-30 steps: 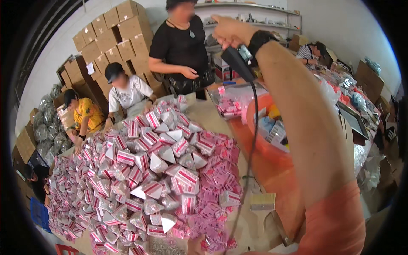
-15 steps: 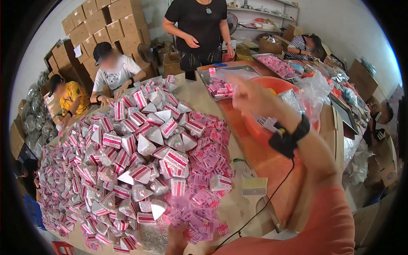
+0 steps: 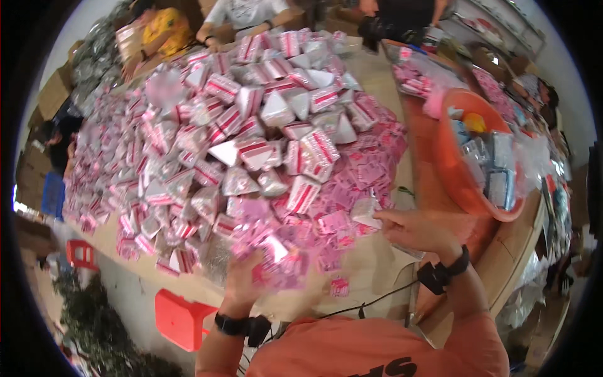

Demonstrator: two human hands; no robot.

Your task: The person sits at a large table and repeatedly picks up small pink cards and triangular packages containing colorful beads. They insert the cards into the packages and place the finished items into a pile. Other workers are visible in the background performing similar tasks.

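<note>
Cake-slice-shaped packages point(image 3: 256, 152), white with pink bands and clear wrapping, form a large heap on the table. Small pink printed cards point(image 3: 370, 166) are spread along the heap's right and near side. My left hand point(image 3: 244, 276), at the heap's near edge, is closed around a blurred bunch of pink cards point(image 3: 282, 267). On the right, my right hand point(image 3: 414, 232) has its fingertips on one pale wedge package point(image 3: 365, 212), seemingly pinching its edge. The thumb's grip is partly hidden. Both wrists wear black bands, and a cable runs from the right one.
An orange tub point(image 3: 449, 160) with several packets stands at right. Beyond it lies a metal tray point(image 3: 414, 88) of pink pieces. A red stool point(image 3: 179, 319) stands by the table's near edge. Co-workers sit along the far side; another person stands there.
My view has tilted down, so the heap appears higher. My right hand has come down from above the orange tub to the wedge package. My left hand still has the pink cards.
</note>
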